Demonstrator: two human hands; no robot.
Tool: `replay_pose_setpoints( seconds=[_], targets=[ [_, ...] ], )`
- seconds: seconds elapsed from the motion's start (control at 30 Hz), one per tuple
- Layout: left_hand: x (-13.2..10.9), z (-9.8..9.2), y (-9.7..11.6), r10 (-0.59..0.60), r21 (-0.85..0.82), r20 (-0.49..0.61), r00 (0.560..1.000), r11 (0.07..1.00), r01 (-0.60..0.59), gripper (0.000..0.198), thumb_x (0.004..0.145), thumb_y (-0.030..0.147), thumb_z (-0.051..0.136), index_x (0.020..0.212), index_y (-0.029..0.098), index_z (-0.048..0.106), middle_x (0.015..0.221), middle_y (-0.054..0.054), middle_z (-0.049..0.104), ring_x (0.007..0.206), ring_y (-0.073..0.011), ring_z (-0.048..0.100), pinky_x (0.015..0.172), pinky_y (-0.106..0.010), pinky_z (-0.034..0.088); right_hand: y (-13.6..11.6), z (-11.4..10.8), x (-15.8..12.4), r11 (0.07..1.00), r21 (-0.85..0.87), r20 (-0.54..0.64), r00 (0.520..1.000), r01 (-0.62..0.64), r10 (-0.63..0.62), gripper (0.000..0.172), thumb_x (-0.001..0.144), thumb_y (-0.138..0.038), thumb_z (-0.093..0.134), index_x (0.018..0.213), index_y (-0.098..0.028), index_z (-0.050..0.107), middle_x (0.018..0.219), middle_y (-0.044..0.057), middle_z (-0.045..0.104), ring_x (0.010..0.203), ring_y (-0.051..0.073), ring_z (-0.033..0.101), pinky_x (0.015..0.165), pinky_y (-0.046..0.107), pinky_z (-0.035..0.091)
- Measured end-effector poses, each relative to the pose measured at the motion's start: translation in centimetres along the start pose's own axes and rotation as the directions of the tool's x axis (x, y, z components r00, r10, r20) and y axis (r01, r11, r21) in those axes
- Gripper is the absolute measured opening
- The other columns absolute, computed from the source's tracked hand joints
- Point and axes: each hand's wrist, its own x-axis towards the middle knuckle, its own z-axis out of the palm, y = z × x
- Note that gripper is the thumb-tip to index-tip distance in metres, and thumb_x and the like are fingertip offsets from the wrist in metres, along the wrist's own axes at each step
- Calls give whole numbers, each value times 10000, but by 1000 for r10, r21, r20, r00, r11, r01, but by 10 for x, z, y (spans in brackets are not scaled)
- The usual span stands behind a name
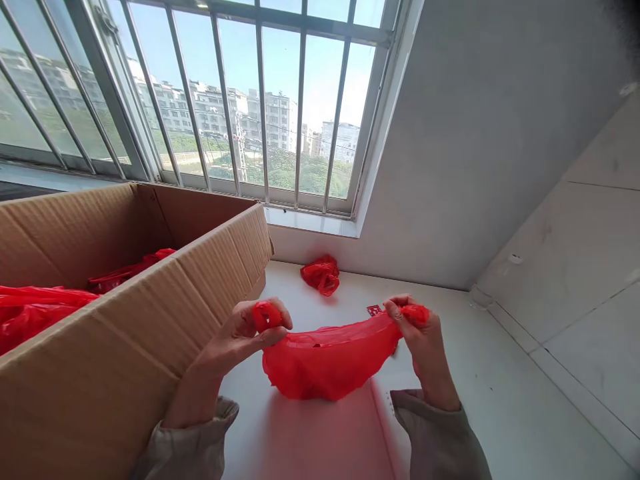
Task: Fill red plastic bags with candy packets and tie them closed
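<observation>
I hold a red plastic bag [330,360] stretched between both hands above the white surface [500,400]. My left hand [245,333] pinches its bunched left end, fingers closed round it. My right hand [423,340] grips the bunched right end the same way. The bag sags in the middle between them. A small red printed scrap [374,309] lies on the surface just behind the bag, near my right hand.
A large open cardboard box [150,313] stands at the left, holding more red plastic bags [35,310]. A crumpled red bag [321,274] lies on the surface near the wall under the barred window [260,100]. A grey wall [475,147] rises behind.
</observation>
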Motion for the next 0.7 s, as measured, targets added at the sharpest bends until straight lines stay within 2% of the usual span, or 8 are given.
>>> replay_pose_setpoints(
  seconds=[0.1, 0.2, 0.33, 0.43, 0.53, 0.6, 0.7],
  targets=[
    [-1, 2, 10, 34, 90, 94, 995, 995, -43, 132, 847, 280, 592, 763, 178, 600, 694, 2, 548, 639, -114, 464, 556, -224, 345, -7, -8, -2, 994, -112, -53, 998, 21, -27, 299, 775, -494, 642, 837, -202, 647, 743, 9, 671, 604, 134, 580, 546, 235, 442],
    [-2, 6, 18, 78, 182, 201, 977, 977, -115, 87, 852, 227, 584, 780, 185, 605, 708, 7, 568, 659, -113, 486, 599, -225, 378, -16, -14, -5, 953, -288, -15, 995, 92, -100, 264, 808, -473, 610, 869, -221, 661, 815, 14, 692, 657, 142, 613, 594, 243, 467],
    [-5, 12, 30, 113, 316, 219, 969, 931, -181, 57, 840, 173, 609, 784, 186, 612, 737, 9, 576, 725, -116, 525, 655, -214, 404, -28, -17, -12, 850, -453, 54, 960, 270, -276, 189, 845, -385, 599, 966, -249, 651, 930, 12, 676, 761, 149, 624, 663, 256, 482],
    [-6, 15, 35, 148, 350, 225, 963, 910, -221, 55, 843, 171, 611, 790, 185, 602, 700, 12, 560, 755, -126, 521, 679, -214, 418, -42, -14, -24, 733, -520, 56, 874, 439, -484, 141, 853, -278, 607, 986, -261, 650, 1016, 30, 638, 842, 158, 601, 651, 253, 475],
    [-6, 18, 36, 166, 331, 268, 949, 909, -252, 38, 844, 163, 613, 814, 184, 604, 689, 12, 561, 773, -131, 516, 682, -213, 417, -57, 0, -38, 635, -445, 189, 759, 632, -623, 154, 878, -135, 547, 927, -242, 646, 932, 27, 640, 869, 161, 583, 777, 295, 467],
    [-7, 19, 37, 149, 310, 307, 940, 918, -246, 35, 841, 159, 627, 832, 187, 609, 716, 9, 584, 788, -130, 523, 679, -207, 413, -61, 12, -43, 604, -366, 350, 706, 708, -616, 201, 889, -72, 492, 889, -219, 629, 841, 13, 651, 826, 155, 580, 874, 343, 429],
    [-9, 19, 39, 131, 276, 324, 937, 934, -227, 57, 834, 137, 636, 842, 189, 614, 744, 13, 587, 761, -114, 528, 655, -191, 402, -52, 28, -43, 591, -343, 557, 665, 730, -497, 224, 906, -60, 451, 839, -201, 612, 738, -16, 655, 722, 135, 566, 926, 376, 380]
  ],
)
